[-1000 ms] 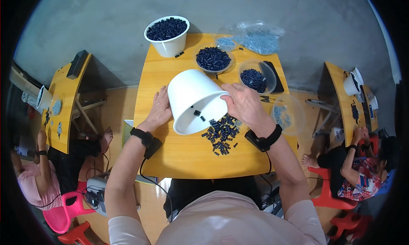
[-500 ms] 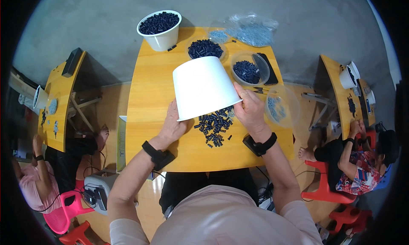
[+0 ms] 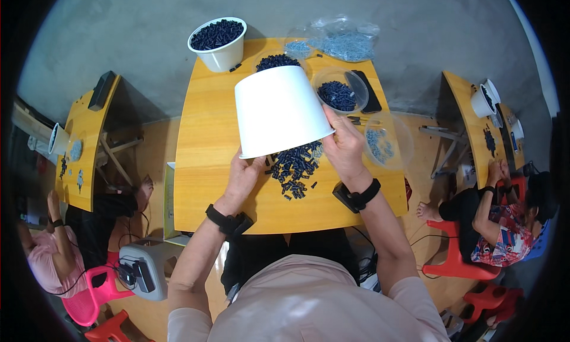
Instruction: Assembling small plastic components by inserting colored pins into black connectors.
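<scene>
A white plastic bucket [image 3: 279, 110] is held upside down, a little tilted, over the wooden table. My left hand [image 3: 242, 178] grips its rim at the lower left, and my right hand [image 3: 344, 141] grips the rim at the right. Beneath and in front of the bucket, a pile of small black plastic pieces [image 3: 294, 166] is spread on the tabletop. Part of that pile and the inside of the bucket are hidden. Just beyond the bucket stands a clear bowl of black pieces [image 3: 277, 61], partly covered by it.
Another white bucket [image 3: 218, 54], full of black pieces, stands at the far left. A bowl of dark pieces [image 3: 337, 96], a black phone [image 3: 371, 98], a tray of small metal parts [image 3: 380, 146] and a plastic bag of screw-like parts [image 3: 347, 43] lie right. People sit at side tables [image 3: 83, 140].
The bucket has shifted slightly left and away from me. My left hand has slid lower along its rim, with the thumb now showing in front; more black pieces lie in the pile.
</scene>
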The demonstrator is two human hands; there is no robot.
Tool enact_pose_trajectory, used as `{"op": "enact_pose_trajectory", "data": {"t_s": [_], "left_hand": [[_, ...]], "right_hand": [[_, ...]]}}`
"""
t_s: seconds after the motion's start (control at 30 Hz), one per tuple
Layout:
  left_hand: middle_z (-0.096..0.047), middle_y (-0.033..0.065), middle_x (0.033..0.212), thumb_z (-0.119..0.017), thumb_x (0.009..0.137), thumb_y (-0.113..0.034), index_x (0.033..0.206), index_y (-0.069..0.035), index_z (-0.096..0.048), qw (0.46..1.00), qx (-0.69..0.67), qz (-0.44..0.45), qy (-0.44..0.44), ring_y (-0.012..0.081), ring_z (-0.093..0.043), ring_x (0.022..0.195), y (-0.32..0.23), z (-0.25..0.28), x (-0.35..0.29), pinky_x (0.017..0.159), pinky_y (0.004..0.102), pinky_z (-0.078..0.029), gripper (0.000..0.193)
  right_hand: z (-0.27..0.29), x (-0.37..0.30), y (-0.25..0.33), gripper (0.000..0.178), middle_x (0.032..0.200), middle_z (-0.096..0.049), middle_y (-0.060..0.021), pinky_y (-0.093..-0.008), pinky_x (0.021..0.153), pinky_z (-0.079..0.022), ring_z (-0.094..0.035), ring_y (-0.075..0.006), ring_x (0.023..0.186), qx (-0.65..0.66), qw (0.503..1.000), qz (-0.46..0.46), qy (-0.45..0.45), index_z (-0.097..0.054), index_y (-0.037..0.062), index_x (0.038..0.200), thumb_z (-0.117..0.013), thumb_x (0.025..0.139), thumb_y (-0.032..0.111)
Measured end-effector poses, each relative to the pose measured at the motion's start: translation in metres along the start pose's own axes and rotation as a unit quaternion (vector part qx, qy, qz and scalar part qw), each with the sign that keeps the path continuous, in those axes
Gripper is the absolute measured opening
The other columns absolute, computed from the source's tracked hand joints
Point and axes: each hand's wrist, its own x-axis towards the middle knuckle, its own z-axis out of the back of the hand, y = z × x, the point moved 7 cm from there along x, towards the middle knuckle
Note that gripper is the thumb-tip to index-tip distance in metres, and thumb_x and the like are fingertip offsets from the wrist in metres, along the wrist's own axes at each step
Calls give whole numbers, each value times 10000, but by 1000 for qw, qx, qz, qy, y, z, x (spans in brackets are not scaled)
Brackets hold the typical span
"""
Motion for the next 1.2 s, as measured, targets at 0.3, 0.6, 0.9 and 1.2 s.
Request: {"op": "enact_pose_trajectory", "data": {"t_s": [0.3, 0.6, 0.9, 1.2], "left_hand": [[-548, 99, 1172, -477, 958, -219, 1225, -1, -466, 982, -156, 53, -93, 199, -510, 1109, 24, 37, 12, 982, 348, -405, 344], [-563, 150, 1123, -414, 978, -217, 1165, 47, -465, 945, -219, 81, -228, 218, -586, 991, 28, 81, 20, 878, 339, -496, 328], [-620, 90, 966, -471, 955, -170, 1057, 43, -563, 966, -53, 74, -242, 132, -598, 804, 32, 83, 28, 706, 246, -507, 254], [-619, 63, 887, -545, 908, -121, 996, 43, -595, 978, -23, 99, -183, 104, -552, 716, 18, 63, 19, 652, 242, -465, 193]], "right_hand": [[-28, 9, 17, 410, 871, -609, -171, -372, 679, -500, -616, -324, 787, 52, 994, -39, 86, -544, -19, 1163, -633, 764, 12], [-23, -16, 2, 400, 888, -601, -178, -391, 705, -488, -602, -344, 810, 59, 977, -96, 180, -546, -33, 1118, -653, 734, 6], [-9, -51, -1, 374, 908, -595, -198, -387, 715, -489, -588, -359, 825, 40, 969, -116, 214, -570, -41, 1071, -669, 714, 14], [8, -68, 16, 348, 904, -591, -173, -384, 715, -485, -578, -345, 831, 37, 966, -111, 229, -574, -33, 1050, -656, 712, -9]]}}
